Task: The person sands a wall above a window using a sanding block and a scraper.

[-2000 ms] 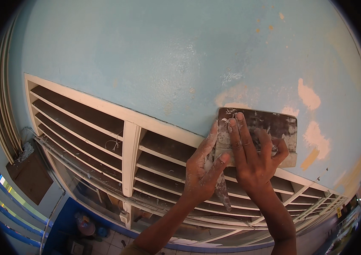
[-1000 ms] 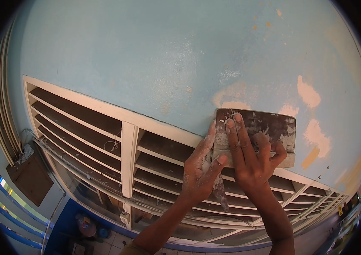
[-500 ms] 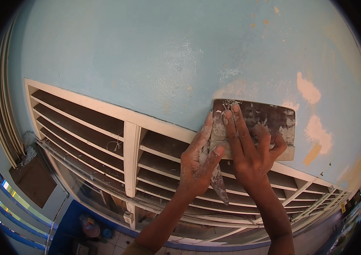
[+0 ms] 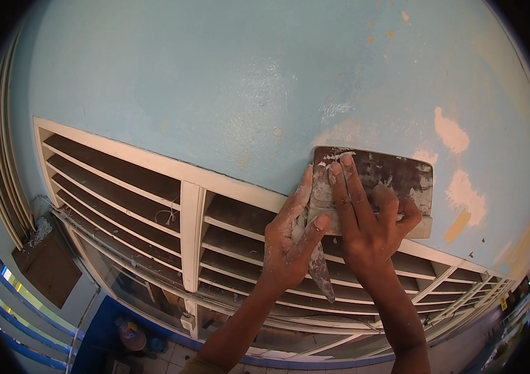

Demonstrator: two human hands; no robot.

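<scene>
A wide, dark rectangular putty scraper [image 4: 405, 172], smeared with white putty and with a pale strip along its lower edge, lies against the light blue wall [image 4: 171, 68] just above the louvre frame. My right hand [image 4: 371, 224] grips it, index and middle fingers stretched up the blade and the others bent. At the scraper's left edge is my left hand [image 4: 290, 234], dusted white. Its fingers close round a narrow putty-caked tool whose pointed dark end [image 4: 322, 277] sticks out below; the rest is mostly hidden, so its exact kind is unclear.
Pale patches [image 4: 465, 196] mark the wall right of the scraper. Below runs a cream louvre frame [image 4: 191, 218] with dusty slats. Pipes [image 4: 0, 143] and a brown box [image 4: 50, 271] are at the left. A large bottle [image 4: 131, 333] stands far below on the tiled floor.
Both hands and the scraper stay in nearly the same place and grip. The view has shifted very slightly.
</scene>
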